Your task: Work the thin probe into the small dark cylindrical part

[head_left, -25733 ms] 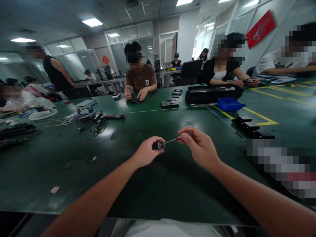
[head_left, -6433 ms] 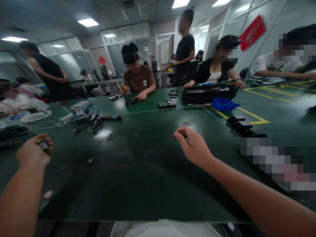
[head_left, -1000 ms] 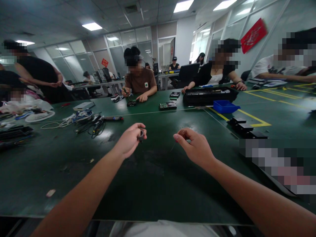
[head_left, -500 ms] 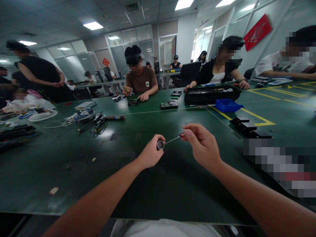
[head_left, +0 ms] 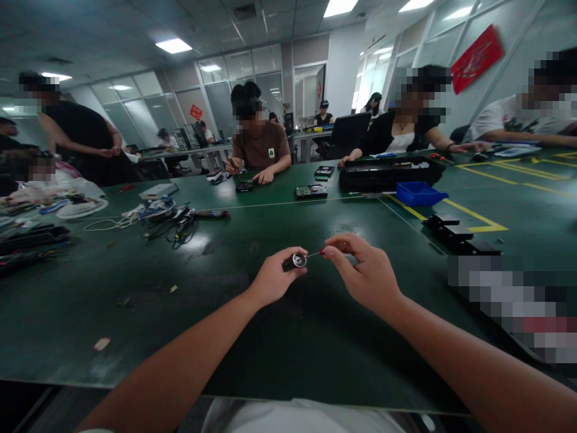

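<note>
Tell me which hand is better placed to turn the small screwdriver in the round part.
Right. The right hand pinches the small screwdriver by its red handle, tip at the small round part. The left hand is busy gripping that part above the green table, so it likely just steadies.

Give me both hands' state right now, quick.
Left hand: closed on a small dark cylindrical part, held above the table.
Right hand: closed on a thin screwdriver, its tip at the part's round end.
</note>
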A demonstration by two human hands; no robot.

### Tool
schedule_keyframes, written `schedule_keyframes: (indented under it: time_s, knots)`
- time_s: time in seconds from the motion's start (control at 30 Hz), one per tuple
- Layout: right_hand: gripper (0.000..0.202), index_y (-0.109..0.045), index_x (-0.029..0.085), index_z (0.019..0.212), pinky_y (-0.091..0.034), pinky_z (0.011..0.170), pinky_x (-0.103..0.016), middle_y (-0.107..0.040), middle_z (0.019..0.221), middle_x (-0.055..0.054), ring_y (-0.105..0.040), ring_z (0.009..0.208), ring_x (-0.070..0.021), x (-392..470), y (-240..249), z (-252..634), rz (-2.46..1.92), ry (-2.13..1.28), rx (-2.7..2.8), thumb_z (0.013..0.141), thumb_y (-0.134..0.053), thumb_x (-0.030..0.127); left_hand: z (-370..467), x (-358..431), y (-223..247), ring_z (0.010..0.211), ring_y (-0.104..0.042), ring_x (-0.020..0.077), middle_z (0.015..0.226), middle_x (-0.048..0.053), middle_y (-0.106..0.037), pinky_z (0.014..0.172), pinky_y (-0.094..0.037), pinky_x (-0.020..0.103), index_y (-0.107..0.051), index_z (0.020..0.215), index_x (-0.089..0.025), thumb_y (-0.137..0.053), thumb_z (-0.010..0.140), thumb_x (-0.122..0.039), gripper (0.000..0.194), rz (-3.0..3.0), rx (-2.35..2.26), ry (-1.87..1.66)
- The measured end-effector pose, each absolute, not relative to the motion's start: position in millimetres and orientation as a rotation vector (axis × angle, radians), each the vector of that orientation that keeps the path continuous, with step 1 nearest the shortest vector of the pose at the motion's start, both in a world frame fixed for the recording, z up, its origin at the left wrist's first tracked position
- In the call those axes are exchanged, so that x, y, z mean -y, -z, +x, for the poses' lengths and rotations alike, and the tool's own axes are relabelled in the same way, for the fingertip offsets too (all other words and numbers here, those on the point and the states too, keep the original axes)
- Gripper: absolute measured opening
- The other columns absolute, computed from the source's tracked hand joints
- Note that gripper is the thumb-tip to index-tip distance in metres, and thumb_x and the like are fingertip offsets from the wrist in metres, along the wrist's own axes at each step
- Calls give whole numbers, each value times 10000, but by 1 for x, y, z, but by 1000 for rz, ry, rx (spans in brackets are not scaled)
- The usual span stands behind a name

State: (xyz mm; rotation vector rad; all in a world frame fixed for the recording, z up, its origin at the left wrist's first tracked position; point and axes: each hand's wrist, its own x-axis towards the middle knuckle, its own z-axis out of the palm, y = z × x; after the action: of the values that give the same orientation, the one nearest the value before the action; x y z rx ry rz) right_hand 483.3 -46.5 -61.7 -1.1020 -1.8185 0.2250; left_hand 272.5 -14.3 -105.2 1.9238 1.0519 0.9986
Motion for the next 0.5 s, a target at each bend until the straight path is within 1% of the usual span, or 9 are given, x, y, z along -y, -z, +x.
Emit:
schedule_keyframes:
  time_s: [0.07, 0.13, 0.2, 0.23, 0.3, 0.33, 0.4, 0.5]
  knots:
    - [226, -665, 197, 866, -472, 587, -290, -699, 736, -16, -652, 630, -167, 47, 60, 484, -1133, -165, 1822, 910, -635, 418, 273, 15, 104, 1101, -610, 206, 1175, 26, -671, 1013, -440, 338, -661, 1169, -238, -722, 821, -171, 360, 1925, -1078, -993]
    - [244, -658, 194, 820, -452, 550, -285, -673, 688, -8, -621, 582, -159, 48, 58, 484, -1147, -150, 1840, 894, -653, 426, 274, 15, 104, 1112, -610, 207, 1188, 29, -674, 1011, -442, 334, -661, 1184, -235, -740, 809, -164, 390, 1932, -1105, -994]
    - [190, -658, 186, 904, -465, 571, -284, -689, 741, -20, -639, 629, -165, 49, 56, 485, -1130, -180, 1879, 924, -609, 369, 274, 15, 105, 1121, -611, 203, 1195, 25, -678, 1019, -438, 331, -665, 1191, -236, -750, 805, -167, 401, 1947, -1121, -997]
    - [161, -650, 182, 969, -482, 611, -288, -702, 791, -30, -658, 682, -171, 50, 56, 485, -1101, -193, 1910, 938, -574, 321, 274, 15, 105, 1123, -611, 201, 1194, 22, -681, 1022, -437, 330, -670, 1187, -235, -752, 805, -168, 397, 1958, -1125, -997]
    - [144, -628, 180, 1010, -498, 682, -302, -707, 864, -48, -671, 768, -182, 50, 55, 484, -1064, -217, 1984, 944, -525, 254, 273, 15, 105, 1130, -609, 198, 1188, 19, -684, 1025, -437, 327, -677, 1177, -232, -755, 804, -167, 386, 1984, -1123, -1002]
    - [138, -622, 184, 995, -495, 689, -305, -704, 863, -48, -668, 775, -184, 50, 55, 484, -1064, -224, 2001, 944, -509, 245, 272, 14, 105, 1133, -608, 197, 1187, 19, -684, 1025, -438, 329, -679, 1175, -232, -755, 804, -168, 384, 2000, -1120, -1005]
    - [162, -621, 190, 970, -478, 647, -303, -696, 817, -41, -657, 727, -183, 49, 55, 484, -1119, -246, 1993, 961, -493, 289, 272, 14, 105, 1132, -608, 200, 1185, 21, -684, 1028, -439, 336, -681, 1172, -235, -755, 805, -174, 380, 2039, -1106, -1005]
    - [252, -635, 194, 928, -417, 549, -294, -662, 702, -17, -599, 579, -164, 48, 56, 484, -1230, -250, 1941, 985, -465, 371, 271, 13, 107, 1121, -614, 206, 1179, 28, -685, 1031, -442, 349, -686, 1165, -239, -755, 802, -180, 374, 2089, -1086, -997]
